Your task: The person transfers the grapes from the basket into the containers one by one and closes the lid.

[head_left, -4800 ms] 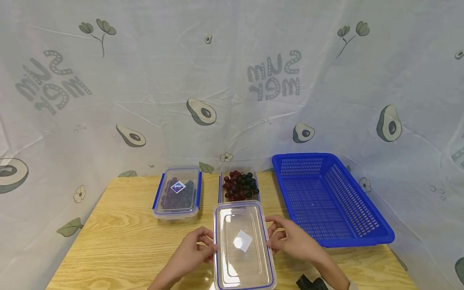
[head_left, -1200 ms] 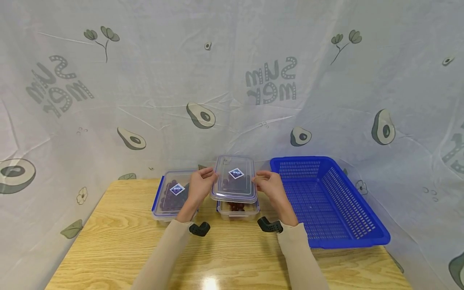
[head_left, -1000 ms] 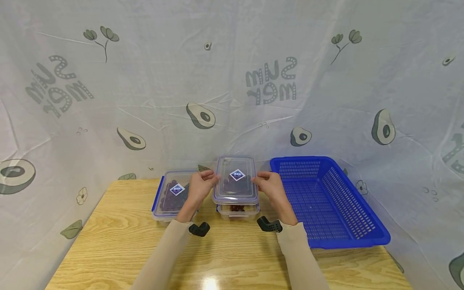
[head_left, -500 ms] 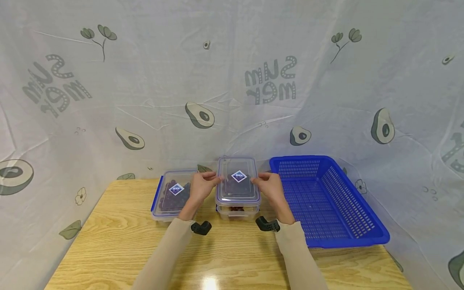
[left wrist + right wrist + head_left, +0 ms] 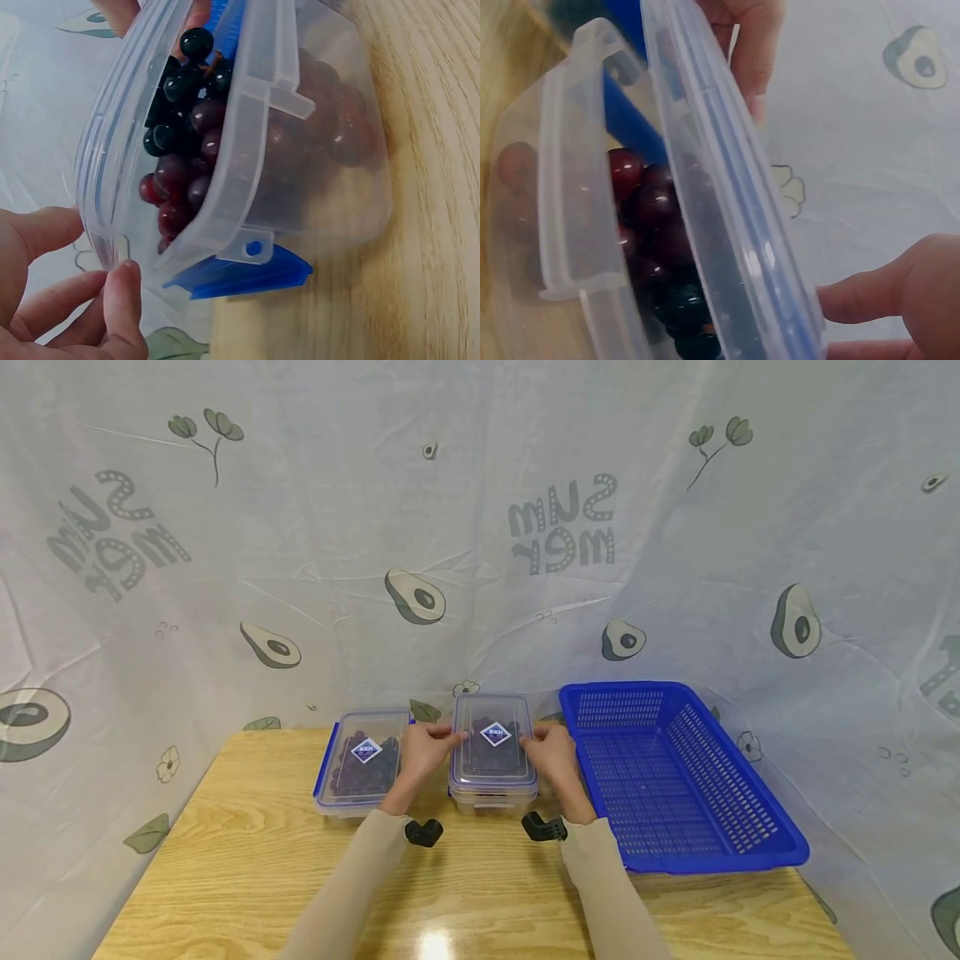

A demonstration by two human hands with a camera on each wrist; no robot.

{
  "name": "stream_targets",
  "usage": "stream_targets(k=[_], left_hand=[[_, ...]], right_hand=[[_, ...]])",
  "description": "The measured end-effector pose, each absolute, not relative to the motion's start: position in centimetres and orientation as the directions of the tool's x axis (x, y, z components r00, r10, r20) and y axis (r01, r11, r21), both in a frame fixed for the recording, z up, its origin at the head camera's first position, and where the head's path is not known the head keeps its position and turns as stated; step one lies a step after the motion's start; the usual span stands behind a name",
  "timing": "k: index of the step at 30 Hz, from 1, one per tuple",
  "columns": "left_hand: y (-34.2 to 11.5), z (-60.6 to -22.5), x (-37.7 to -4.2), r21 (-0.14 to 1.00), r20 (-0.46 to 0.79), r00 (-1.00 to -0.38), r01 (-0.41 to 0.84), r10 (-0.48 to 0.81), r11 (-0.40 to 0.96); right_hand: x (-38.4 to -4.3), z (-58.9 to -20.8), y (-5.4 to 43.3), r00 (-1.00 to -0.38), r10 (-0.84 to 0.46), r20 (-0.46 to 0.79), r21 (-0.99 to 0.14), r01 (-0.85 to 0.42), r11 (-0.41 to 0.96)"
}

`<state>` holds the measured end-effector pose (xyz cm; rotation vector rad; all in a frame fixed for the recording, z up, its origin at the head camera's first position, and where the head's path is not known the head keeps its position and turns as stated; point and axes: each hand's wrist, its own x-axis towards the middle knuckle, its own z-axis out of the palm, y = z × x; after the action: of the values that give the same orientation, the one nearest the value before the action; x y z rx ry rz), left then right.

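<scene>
A clear plastic lid [image 5: 491,770] with a diamond-shaped sticker sits over a clear food container [image 5: 497,802] in the middle of the table. My left hand [image 5: 426,752] pinches the lid's left edge between thumb and fingers, and my right hand [image 5: 552,757] grips the right edge. In the left wrist view, a gap shows between the lid [image 5: 101,161] and the container [image 5: 330,187]. Red and dark green grapes [image 5: 184,150] fill the container. From the right wrist view, the lid [image 5: 720,180] stands tilted apart from the rim, and a blue side latch [image 5: 630,120] hangs outward.
Another lidded container [image 5: 352,781] with blue latches and grapes inside stands left of my left hand. On the right lies a large blue plastic basket [image 5: 652,785]. A patterned curtain [image 5: 480,527] hangs behind the wooden table [image 5: 480,902].
Seconds ago the lid was held in front of the open container. Both hands carried it forward over the container, then lowered it; the gap at the front has narrowed.
</scene>
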<state>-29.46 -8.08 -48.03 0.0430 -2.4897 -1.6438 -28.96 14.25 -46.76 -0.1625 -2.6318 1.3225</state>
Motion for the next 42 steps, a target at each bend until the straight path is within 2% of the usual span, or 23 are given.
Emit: stream_targets(k=[8,24,31,42], left_hand=[[-7.9,-48.7,-29.9,0.898,0.131,-0.984,0.066,-0.120,0.434],[-7.8,-49.0,-30.1,0.900,0.091,-0.990,0.037,-0.103,0.434],[-7.5,-49.0,-30.4,0.868,0.074,-0.989,0.002,-0.126,0.497],[-7.6,-48.6,-30.4,0.862,0.040,-0.994,-0.019,-0.104,0.507]], right_hand=[[-28.9,-47.0,13.9,-0.980,0.168,0.106,-0.798,0.017,0.602],[-29.4,-47.8,13.7,-0.973,0.214,0.087,-0.779,0.068,0.624],[-29.5,-48.1,13.7,-0.973,0.219,0.065,-0.784,0.086,0.615],[-29.5,-48.3,13.8,-0.974,0.227,0.030,-0.779,0.119,0.615]])
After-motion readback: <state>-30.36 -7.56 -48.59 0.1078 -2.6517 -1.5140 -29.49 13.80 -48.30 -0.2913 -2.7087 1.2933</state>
